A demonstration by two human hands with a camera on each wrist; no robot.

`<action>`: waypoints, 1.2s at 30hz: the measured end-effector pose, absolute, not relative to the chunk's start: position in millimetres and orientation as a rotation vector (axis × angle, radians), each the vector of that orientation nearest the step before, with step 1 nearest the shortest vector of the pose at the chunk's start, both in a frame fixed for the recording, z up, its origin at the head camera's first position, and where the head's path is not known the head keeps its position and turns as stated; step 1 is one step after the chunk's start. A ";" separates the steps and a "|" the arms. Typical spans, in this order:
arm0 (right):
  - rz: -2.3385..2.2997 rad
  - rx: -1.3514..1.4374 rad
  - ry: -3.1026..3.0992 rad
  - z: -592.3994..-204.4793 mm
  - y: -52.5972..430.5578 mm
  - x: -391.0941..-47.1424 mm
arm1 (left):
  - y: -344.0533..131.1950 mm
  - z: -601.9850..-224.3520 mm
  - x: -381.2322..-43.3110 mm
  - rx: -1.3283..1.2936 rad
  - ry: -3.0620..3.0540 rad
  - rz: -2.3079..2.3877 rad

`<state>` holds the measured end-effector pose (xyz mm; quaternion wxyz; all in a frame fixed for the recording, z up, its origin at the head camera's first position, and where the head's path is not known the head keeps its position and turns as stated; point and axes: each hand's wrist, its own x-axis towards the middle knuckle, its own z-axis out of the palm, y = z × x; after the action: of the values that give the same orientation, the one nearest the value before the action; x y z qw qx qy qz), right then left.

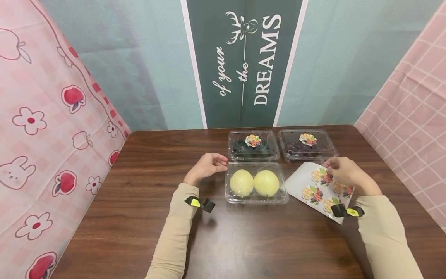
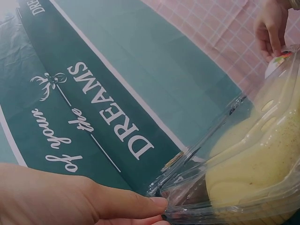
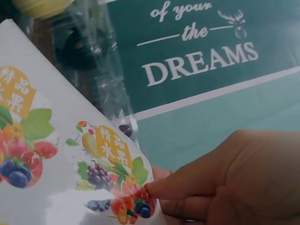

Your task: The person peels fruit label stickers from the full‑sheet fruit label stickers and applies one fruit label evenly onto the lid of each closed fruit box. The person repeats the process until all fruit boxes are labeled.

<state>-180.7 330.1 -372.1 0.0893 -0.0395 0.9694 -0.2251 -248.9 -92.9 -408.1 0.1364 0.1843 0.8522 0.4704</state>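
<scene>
A clear plastic fruit box (image 1: 257, 199) with two pale yellow round fruits (image 1: 266, 183) sits on the table, its lid down. My left hand (image 1: 208, 167) pinches the box's near-left corner flange, thumb on top, as the left wrist view shows at the box corner (image 2: 173, 206). To the right, my right hand (image 1: 350, 174) holds a white sticker sheet (image 1: 296, 182) at its upper edge between thumb and fingers. The sheet, tilted beside the box, bears several fruit-print stickers (image 1: 313, 194). In the right wrist view the thumb presses on a sticker (image 3: 133, 187) at the sheet's edge.
Behind stand two more clear boxes: one with dark contents (image 1: 235, 155) and one with dark purple fruit (image 1: 294, 149). Each has a fruit sticker on its lid. The brown wooden table (image 1: 265, 240) meets a green curtain (image 1: 156, 77) at the back and pink cloths at the sides.
</scene>
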 end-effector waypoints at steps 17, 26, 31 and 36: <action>-0.845 0.009 3.093 -349.9 307.0 -179.1 | -91.7 -402.8 -247.0 0.545 2.504 1.363; -1.028 0.143 3.281 -337.6 294.3 -180.5 | -90.5 -401.3 -245.2 0.564 2.539 1.354; -1.302 0.275 3.240 -336.6 283.3 -181.1 | -90.4 -399.0 -243.9 0.551 2.552 1.350; -1.557 0.366 3.129 -339.7 275.6 -181.9 | -89.6 -394.8 -240.9 0.553 2.558 1.353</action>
<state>-181.9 275.6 -339.7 -0.1853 0.1023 0.8750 -0.4353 -240.9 -89.6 -394.8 0.0976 0.1869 0.8640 0.4572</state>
